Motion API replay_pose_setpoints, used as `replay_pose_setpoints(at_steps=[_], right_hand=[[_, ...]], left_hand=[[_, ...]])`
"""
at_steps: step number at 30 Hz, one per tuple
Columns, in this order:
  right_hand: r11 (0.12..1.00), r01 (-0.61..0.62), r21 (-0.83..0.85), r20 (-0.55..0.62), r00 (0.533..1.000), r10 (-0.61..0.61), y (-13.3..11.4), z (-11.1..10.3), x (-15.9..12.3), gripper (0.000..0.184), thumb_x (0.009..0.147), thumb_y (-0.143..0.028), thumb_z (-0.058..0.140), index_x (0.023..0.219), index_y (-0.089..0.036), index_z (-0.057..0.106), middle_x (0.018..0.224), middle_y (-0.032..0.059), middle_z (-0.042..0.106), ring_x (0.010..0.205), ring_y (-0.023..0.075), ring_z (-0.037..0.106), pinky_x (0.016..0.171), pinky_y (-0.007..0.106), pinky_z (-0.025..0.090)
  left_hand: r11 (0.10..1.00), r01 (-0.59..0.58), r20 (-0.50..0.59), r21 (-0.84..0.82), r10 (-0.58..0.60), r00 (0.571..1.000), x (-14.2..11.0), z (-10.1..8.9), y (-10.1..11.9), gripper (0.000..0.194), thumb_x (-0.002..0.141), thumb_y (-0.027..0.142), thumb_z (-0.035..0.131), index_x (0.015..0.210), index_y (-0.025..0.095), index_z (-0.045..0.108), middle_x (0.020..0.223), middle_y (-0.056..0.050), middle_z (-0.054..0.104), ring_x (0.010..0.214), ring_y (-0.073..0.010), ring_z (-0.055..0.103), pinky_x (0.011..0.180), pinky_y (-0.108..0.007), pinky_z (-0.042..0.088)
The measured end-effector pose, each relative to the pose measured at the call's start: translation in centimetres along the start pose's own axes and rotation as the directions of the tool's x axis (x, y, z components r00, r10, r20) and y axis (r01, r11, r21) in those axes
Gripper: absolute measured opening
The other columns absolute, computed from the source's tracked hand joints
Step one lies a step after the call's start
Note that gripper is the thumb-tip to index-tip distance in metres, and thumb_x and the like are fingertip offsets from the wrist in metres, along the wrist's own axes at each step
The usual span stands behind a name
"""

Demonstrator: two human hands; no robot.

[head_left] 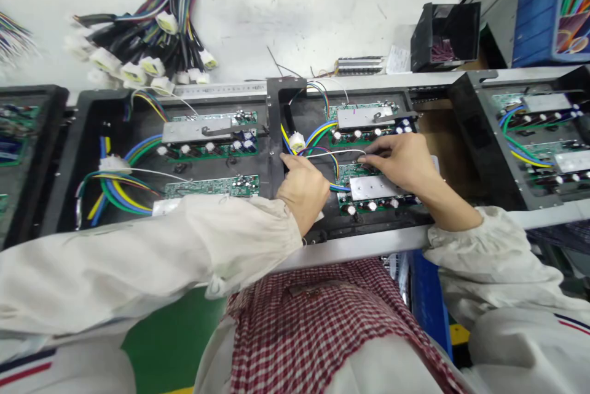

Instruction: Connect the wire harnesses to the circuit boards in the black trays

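Observation:
My right hand (405,160) pinches the end of a thin white wire (343,152) between thumb and forefinger, just above the lower circuit board (343,200). My left hand (304,191) is curled over coloured wires (338,187) that come out on its right side, with its index finger reaching toward the tray's divider; its other fingertips are hidden. Above it sits a white connector (297,141), with blue, green and yellow wires running from it. The upper circuit board (364,134) carries a flat metal heat sink (364,116). Both boards lie in a black tray (332,228).
To the left, a similar black tray (271,173) holds boards and wires; another tray (500,185) stands at right. Cable harnesses (184,19) with white connectors lie on the white bench behind. A black bin (417,43) and a blue crate (534,19) stand at back right.

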State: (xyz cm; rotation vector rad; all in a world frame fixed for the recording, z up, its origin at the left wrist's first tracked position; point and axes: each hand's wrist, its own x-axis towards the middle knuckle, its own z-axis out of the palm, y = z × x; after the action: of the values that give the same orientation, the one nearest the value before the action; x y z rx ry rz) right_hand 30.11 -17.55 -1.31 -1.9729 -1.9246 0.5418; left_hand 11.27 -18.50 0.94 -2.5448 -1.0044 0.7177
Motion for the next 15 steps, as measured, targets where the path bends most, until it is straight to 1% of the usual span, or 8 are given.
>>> replay_pose_setpoints(at_steps=[2,4,7,10,12,13,14,15], right_hand=[[1.0,0.001,0.004,-0.001,1.0,-0.001,0.0,-0.1,-0.1,0.01,0.072,-0.027,0.074,0.078,-0.019,0.076,0.073,0.0037,0.073,0.064,0.0194,0.066,0.062,0.03,0.046],[1.0,0.001,0.004,-0.003,1.0,-0.001,0.0,-0.1,-0.1,0.011,0.072,-0.028,0.074,0.078,-0.019,0.076,0.073,0.0036,0.073,0.064,0.0192,0.065,0.061,0.029,0.045],[1.0,-0.007,-0.016,-0.007,1.0,0.007,0.0,0.1,0.1,0.011,0.073,-0.029,0.073,0.079,-0.02,0.076,0.075,0.0032,0.073,0.066,0.0193,0.066,0.062,0.029,0.045],[0.997,-0.019,-0.076,0.013,1.0,0.02,-0.1,0.0,0.3,0.013,0.073,-0.031,0.072,0.079,-0.02,0.076,0.074,0.0035,0.073,0.067,0.0204,0.066,0.063,0.03,0.044],[0.989,-0.017,-0.147,0.041,0.999,0.024,0.1,-0.2,0.0,0.014,0.073,-0.033,0.072,0.079,-0.021,0.076,0.071,0.0043,0.072,0.065,0.0219,0.065,0.062,0.031,0.044],[0.982,-0.01,-0.188,0.061,0.998,0.022,0.2,-0.4,-0.2,0.013,0.072,-0.033,0.073,0.078,-0.022,0.075,0.069,0.0047,0.071,0.063,0.0228,0.064,0.06,0.032,0.044],[0.973,-0.007,-0.23,0.067,0.998,0.023,0.5,-0.6,-0.4,0.011,0.072,-0.033,0.073,0.077,-0.023,0.075,0.067,0.0048,0.07,0.061,0.0234,0.063,0.058,0.033,0.043],[0.964,0.013,-0.265,0.089,0.996,0.011,0.9,-0.7,-0.4,0.008,0.071,-0.033,0.074,0.075,-0.025,0.074,0.066,0.0047,0.07,0.06,0.0238,0.063,0.055,0.034,0.043]], left_hand=[[0.999,-0.038,0.01,0.019,0.037,0.999,-0.1,0.2,-0.2,0.037,0.084,0.007,0.037,0.099,-0.001,0.07,0.096,-0.025,0.068,0.093,-0.0369,0.065,0.087,-0.056,0.047],[0.996,-0.072,-0.011,0.046,0.072,0.997,-0.2,0.4,-0.4,0.036,0.085,0.009,0.038,0.098,0.003,0.071,0.093,-0.022,0.069,0.09,-0.0343,0.065,0.091,-0.057,0.046],[0.992,-0.097,-0.08,0.075,0.103,0.991,-0.3,0.9,-0.5,0.036,0.086,0.011,0.038,0.099,0.006,0.071,0.091,-0.018,0.069,0.088,-0.0315,0.065,0.095,-0.057,0.043],[0.992,-0.101,-0.14,0.069,0.11,0.984,-0.4,1.3,-0.4,0.036,0.088,0.012,0.037,0.098,0.007,0.071,0.09,-0.016,0.069,0.088,-0.0308,0.065,0.101,-0.059,0.037],[0.996,-0.09,-0.164,0.022,0.092,0.982,-0.6,1.4,-0.5,0.035,0.088,0.013,0.038,0.098,0.007,0.071,0.091,-0.017,0.069,0.091,-0.0325,0.065,0.1,-0.061,0.036],[0.995,-0.093,-0.179,-0.025,0.087,0.98,-0.8,1.3,-0.7,0.034,0.088,0.013,0.039,0.098,0.007,0.071,0.091,-0.018,0.068,0.092,-0.034,0.065,0.097,-0.061,0.038],[0.99,-0.11,-0.204,-0.088,0.091,0.975,-0.9,1.2,-0.9,0.033,0.088,0.014,0.04,0.096,0.008,0.071,0.092,-0.018,0.068,0.093,-0.0348,0.065,0.093,-0.06,0.042],[0.976,-0.145,-0.254,-0.162,0.101,0.962,-1.0,1.0,-1.3,0.033,0.09,0.015,0.038,0.095,0.009,0.071,0.093,-0.018,0.068,0.093,-0.0347,0.065,0.087,-0.056,0.046]])
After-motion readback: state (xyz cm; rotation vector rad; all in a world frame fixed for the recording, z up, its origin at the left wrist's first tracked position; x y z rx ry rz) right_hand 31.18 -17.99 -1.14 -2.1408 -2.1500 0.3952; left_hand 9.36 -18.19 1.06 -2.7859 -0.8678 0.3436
